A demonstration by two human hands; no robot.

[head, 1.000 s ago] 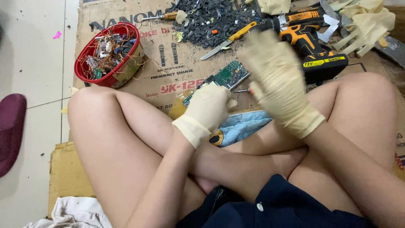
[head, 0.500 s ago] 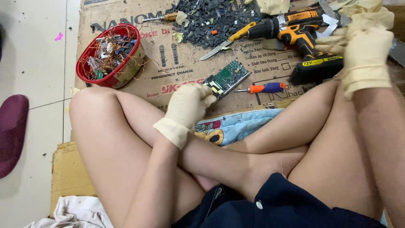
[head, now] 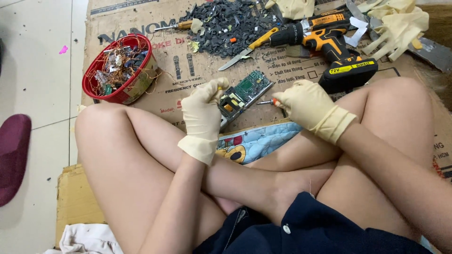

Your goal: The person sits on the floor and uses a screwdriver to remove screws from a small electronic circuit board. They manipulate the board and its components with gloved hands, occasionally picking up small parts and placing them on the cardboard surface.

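Note:
I sit cross-legged on flattened cardboard (head: 197, 70). My left hand (head: 203, 113), in a pale rubber glove, holds one end of a green circuit board (head: 245, 91) with a yellow transformer on it. My gloved right hand (head: 306, 104) is closed around a small screwdriver (head: 266, 102) with an orange-red handle, its metal tip pointing left at the board's edge. Both hands hover just above the cardboard in front of my knees.
A red basket (head: 118, 69) of copper wire scraps stands at the left. A heap of black plastic fragments (head: 230, 23), a yellow-handled knife (head: 248, 48), a yellow-black cordless drill (head: 332, 40) and spare gloves (head: 395, 26) lie beyond. A cartoon-print cloth (head: 256, 141) lies under my legs.
My right hand came back from the drill side and picked up the screwdriver that lay on the cardboard. My left hand has kept its hold on the circuit board.

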